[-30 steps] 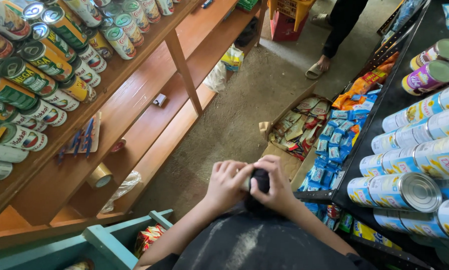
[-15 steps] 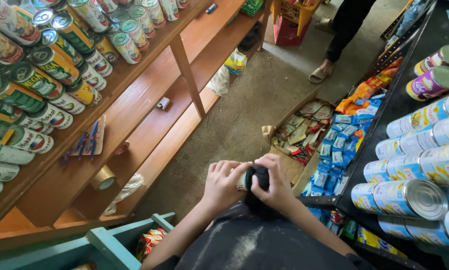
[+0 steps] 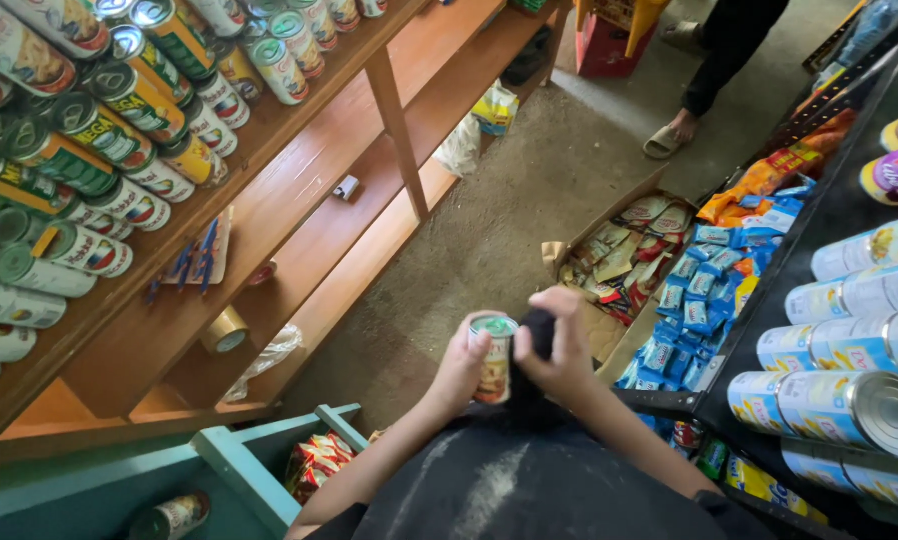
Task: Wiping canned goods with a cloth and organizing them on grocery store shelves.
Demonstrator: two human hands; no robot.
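A small can (image 3: pixel 494 357) is held low in the middle of the view, over the lap. It is gripped upright by the left hand (image 3: pixel 461 365), whose fingers are wrapped round its side so that the green lid faces up. The right hand (image 3: pixel 559 350) is closed on a dark cloth (image 3: pixel 537 335) that is pressed against the can's right side, apparently so that the can may be wiped while it is steadied; how tightly the cloth is bunched cannot be made out.

To the left, wooden shelves (image 3: pixel 299 200) are stacked with rows of cans (image 3: pixel 89 140) laid on their sides, lids outward, so that they can be packed closely. On a lower shelf a roll of tape (image 3: pixel 226 330) is seen. To the right, a dark rack (image 3: pixel 829 215) carries more cans (image 3: pixel 849 350), also on their sides. Further off, on the floor (image 3: pixel 489 230), an open box (image 3: pixel 624 262) of packets is set, and beyond it another person's foot (image 3: pixel 669 135) in a sandal is seen.
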